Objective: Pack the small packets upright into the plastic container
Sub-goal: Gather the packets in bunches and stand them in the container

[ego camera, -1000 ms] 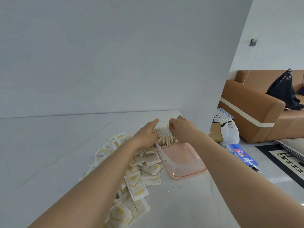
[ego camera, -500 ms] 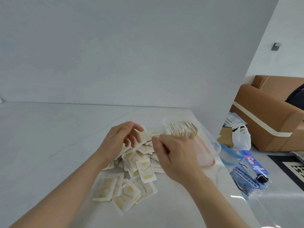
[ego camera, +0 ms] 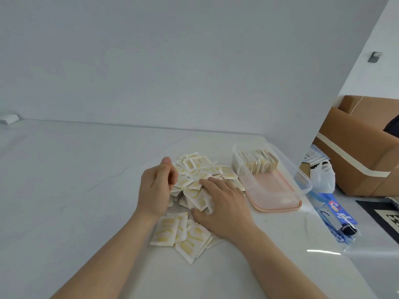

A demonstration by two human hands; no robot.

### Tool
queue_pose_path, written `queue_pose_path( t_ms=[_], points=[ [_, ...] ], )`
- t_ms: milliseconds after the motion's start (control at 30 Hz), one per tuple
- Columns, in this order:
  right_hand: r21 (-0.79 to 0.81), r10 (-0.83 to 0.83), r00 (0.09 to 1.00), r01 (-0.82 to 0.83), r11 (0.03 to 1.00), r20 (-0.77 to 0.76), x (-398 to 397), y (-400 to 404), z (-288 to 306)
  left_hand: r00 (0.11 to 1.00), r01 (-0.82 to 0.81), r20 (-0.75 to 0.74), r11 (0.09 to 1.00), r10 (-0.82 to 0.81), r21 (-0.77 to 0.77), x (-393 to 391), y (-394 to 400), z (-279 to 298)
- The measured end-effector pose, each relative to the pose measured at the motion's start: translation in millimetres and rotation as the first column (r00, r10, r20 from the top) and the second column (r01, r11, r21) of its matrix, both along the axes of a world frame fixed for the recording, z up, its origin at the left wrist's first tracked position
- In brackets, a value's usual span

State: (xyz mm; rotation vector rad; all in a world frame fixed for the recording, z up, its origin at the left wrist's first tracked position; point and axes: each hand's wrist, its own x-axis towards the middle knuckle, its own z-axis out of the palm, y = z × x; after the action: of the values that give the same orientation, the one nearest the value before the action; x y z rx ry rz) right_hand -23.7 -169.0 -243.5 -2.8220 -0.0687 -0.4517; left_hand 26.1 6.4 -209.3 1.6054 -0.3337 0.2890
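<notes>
White-and-yellow loose packets [ego camera: 194, 190], print unreadable, lie left of the plastic container [ego camera: 269, 180]. Our right hand [ego camera: 224, 203] now presses them flat-fingered; our left hand [ego camera: 156, 186], curled, has dropped beside them, grip unclear. Upright packets [ego camera: 258, 161] fill the container's far end.

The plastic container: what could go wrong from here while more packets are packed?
1. The plastic container sits close to the table's right edge; a push might slide it off.
2. The upright packets fill only the far end, so they may tip into the bare part.
3. The right hand presses on the loose packet pile; several packets could come up together.
</notes>
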Motion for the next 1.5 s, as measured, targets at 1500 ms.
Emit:
queue_pose_path(
  t_ms=[1500],
  points=[
    [0.964, -0.191, 0.973, -0.079, 0.255, 0.130, -9.1, 10.6, 27.7, 0.973, 0.170, -0.178, 0.977, -0.146, 0.129, -21.2, -28.1, -5.5]
  ],
)
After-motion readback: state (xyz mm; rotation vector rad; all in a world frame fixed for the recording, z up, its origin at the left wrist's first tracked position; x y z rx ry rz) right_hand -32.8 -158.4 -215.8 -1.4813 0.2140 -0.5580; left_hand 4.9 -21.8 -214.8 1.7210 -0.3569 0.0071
